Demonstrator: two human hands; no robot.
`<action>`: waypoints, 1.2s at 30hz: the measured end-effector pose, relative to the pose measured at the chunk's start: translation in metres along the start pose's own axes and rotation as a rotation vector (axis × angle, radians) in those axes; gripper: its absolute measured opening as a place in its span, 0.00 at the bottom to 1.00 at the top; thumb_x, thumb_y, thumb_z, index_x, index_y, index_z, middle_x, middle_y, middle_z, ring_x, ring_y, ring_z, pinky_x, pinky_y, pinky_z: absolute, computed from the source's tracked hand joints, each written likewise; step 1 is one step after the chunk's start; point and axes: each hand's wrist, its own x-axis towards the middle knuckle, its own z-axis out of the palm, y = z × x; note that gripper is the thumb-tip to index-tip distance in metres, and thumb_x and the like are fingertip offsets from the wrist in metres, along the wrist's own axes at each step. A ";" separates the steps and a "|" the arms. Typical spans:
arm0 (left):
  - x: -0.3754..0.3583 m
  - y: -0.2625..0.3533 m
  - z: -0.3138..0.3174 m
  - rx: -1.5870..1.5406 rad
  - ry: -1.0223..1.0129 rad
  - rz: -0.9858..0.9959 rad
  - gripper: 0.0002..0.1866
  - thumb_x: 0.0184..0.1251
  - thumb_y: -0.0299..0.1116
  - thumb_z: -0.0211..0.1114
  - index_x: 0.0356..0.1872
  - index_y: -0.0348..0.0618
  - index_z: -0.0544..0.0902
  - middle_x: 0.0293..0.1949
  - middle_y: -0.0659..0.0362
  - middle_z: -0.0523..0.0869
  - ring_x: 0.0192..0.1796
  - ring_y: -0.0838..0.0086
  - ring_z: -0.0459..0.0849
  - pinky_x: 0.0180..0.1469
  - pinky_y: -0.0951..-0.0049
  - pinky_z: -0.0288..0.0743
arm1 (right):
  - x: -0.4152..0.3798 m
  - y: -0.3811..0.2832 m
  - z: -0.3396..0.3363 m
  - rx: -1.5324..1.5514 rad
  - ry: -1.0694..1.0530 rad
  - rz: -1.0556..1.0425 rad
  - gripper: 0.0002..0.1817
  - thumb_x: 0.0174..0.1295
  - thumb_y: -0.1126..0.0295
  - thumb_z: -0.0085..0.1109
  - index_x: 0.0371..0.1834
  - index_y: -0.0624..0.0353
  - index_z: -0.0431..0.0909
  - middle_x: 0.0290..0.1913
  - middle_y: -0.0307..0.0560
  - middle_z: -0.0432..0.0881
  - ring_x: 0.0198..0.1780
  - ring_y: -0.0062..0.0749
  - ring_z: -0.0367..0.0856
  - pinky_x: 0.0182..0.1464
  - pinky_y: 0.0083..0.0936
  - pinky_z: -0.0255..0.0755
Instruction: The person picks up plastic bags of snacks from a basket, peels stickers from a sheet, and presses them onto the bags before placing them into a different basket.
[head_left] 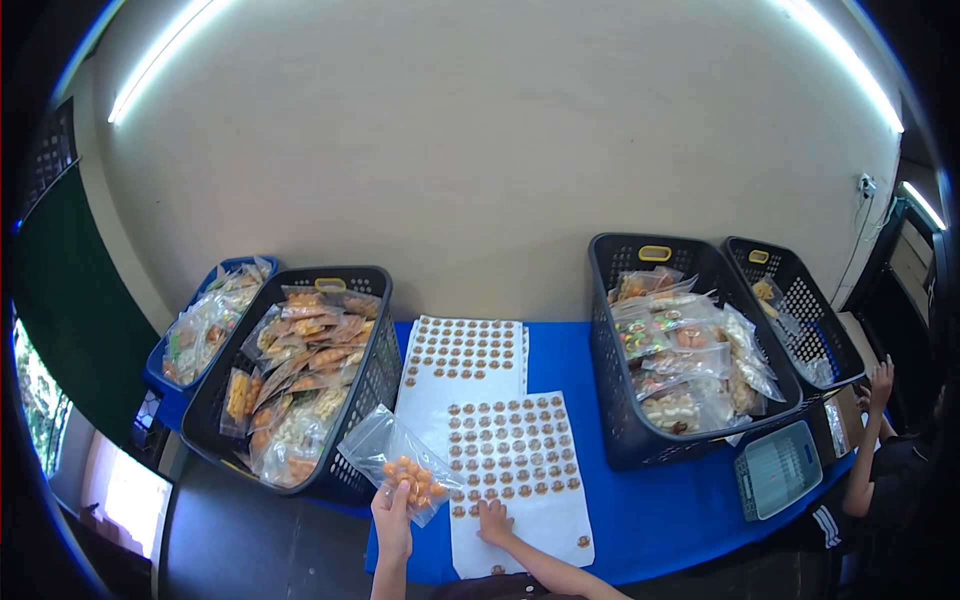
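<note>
Left hand (392, 515) pinches clear plastic bag (383, 442) of orange snacks (420, 480).
Right hand (495, 524), finger grip unclear, touches white brown-dotted paper sheet (545, 520); best kept flat.

On my feed, the left tube light (160, 64) and right tube light (846, 64) burn out to white, brightening the wall (480, 150) evenly. Daylight overexposes the opening (134, 496) at lower left. I see heavy fisheye bowing, blue-fringed black corners, a dim right edge, glints on the plastic bag (400, 452), and print on the label sheet (518, 478) too small to read
</note>
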 end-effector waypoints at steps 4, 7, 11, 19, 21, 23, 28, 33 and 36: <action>0.001 0.004 0.016 0.031 -0.037 -0.006 0.13 0.65 0.28 0.52 0.48 0.34 0.72 0.40 0.56 0.80 0.38 0.74 0.81 0.38 0.76 0.77 | 0.009 -0.004 -0.002 0.050 -0.016 0.060 0.31 0.47 0.72 0.58 0.56 0.43 0.60 0.56 0.50 0.59 0.59 0.44 0.59 0.53 0.54 0.60; 0.005 0.000 0.011 0.057 -0.046 0.024 0.12 0.65 0.28 0.52 0.47 0.34 0.72 0.39 0.56 0.80 0.38 0.74 0.81 0.35 0.77 0.77 | 0.011 0.001 0.009 0.035 0.041 0.041 0.38 0.38 0.69 0.69 0.55 0.42 0.60 0.54 0.48 0.59 0.58 0.45 0.61 0.50 0.51 0.64; 0.010 -0.002 0.012 0.082 -0.031 0.017 0.12 0.65 0.28 0.52 0.46 0.34 0.72 0.39 0.55 0.80 0.39 0.74 0.81 0.37 0.77 0.78 | -0.006 0.005 -0.007 0.083 0.112 -0.102 0.42 0.40 0.64 0.70 0.61 0.41 0.56 0.55 0.49 0.59 0.57 0.48 0.63 0.47 0.51 0.67; 0.002 -0.006 0.013 0.068 -0.082 0.055 0.13 0.65 0.28 0.52 0.48 0.33 0.72 0.40 0.56 0.79 0.40 0.74 0.80 0.39 0.76 0.77 | -0.028 0.018 0.031 -0.096 0.321 -0.285 0.27 0.49 0.66 0.57 0.57 0.43 0.67 0.57 0.54 0.62 0.52 0.46 0.66 0.43 0.47 0.69; 0.001 -0.004 0.017 0.053 -0.048 0.034 0.12 0.65 0.28 0.52 0.47 0.33 0.72 0.40 0.57 0.79 0.39 0.75 0.80 0.38 0.77 0.77 | -0.027 0.021 0.031 -0.112 0.326 -0.323 0.24 0.50 0.65 0.58 0.54 0.41 0.71 0.59 0.57 0.60 0.51 0.48 0.67 0.43 0.43 0.70; 0.000 -0.001 0.019 0.052 -0.053 0.035 0.12 0.65 0.28 0.52 0.47 0.33 0.72 0.40 0.57 0.79 0.39 0.75 0.80 0.37 0.77 0.76 | -0.028 0.020 0.032 -0.159 0.673 -0.423 0.13 0.57 0.68 0.56 0.45 0.58 0.74 0.42 0.49 0.73 0.39 0.33 0.74 0.39 0.28 0.71; 0.010 -0.009 0.004 0.137 -0.082 -0.007 0.12 0.65 0.28 0.51 0.47 0.33 0.72 0.38 0.58 0.79 0.37 0.78 0.79 0.37 0.79 0.75 | 0.013 0.074 0.035 0.576 -0.090 -0.338 0.19 0.51 0.64 0.61 0.49 0.47 0.75 0.52 0.47 0.72 0.47 0.32 0.71 0.44 0.33 0.69; 0.010 -0.015 0.019 0.175 -0.203 -0.144 0.12 0.65 0.29 0.51 0.47 0.34 0.73 0.38 0.59 0.79 0.38 0.78 0.79 0.38 0.81 0.74 | -0.038 0.057 -0.147 1.390 0.008 -0.069 0.07 0.53 0.71 0.58 0.36 0.55 0.77 0.33 0.37 0.79 0.35 0.22 0.75 0.38 0.22 0.67; 0.009 -0.025 0.031 0.233 -0.334 -0.170 0.14 0.66 0.32 0.51 0.49 0.36 0.72 0.43 0.57 0.80 0.43 0.75 0.80 0.39 0.81 0.73 | -0.069 0.036 -0.236 1.599 0.105 -0.309 0.08 0.56 0.78 0.53 0.39 0.63 0.76 0.30 0.38 0.78 0.28 0.18 0.71 0.34 0.15 0.65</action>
